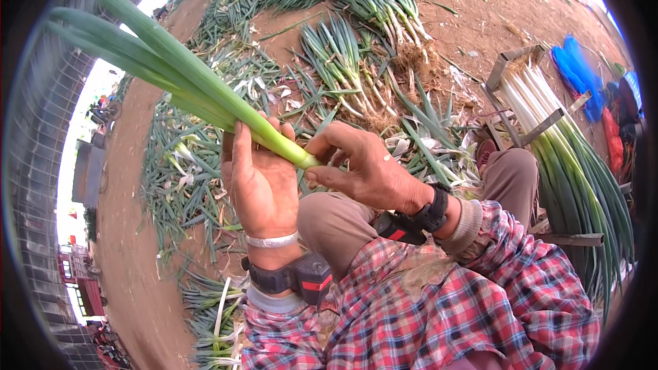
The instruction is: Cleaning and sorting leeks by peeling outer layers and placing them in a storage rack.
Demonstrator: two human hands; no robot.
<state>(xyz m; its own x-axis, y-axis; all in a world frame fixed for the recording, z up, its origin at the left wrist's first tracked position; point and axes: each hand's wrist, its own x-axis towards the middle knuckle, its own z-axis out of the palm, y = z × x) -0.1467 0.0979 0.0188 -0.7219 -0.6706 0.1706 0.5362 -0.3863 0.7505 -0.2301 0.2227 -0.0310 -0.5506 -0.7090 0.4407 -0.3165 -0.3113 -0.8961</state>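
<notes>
A large green onion slants across the view, its leaves reaching to the upper left. My left hand, palm up, holds the stalk with its fingers bent round it. At the stalk's lower end is my right hand, thumb and fingers pinched on the pale base; the white part beyond is hidden by the fingers. Beside my right knee, a metal rack carries a thick bundle of green onions, white ends up and leaves hanging down.
Unstripped green onions with roots lie in heaps on the bare earth ahead. Loose leaf scraps cover the ground to my left. Blue plastic and a red bag lie beyond the rack. A mesh wall curves along the far left.
</notes>
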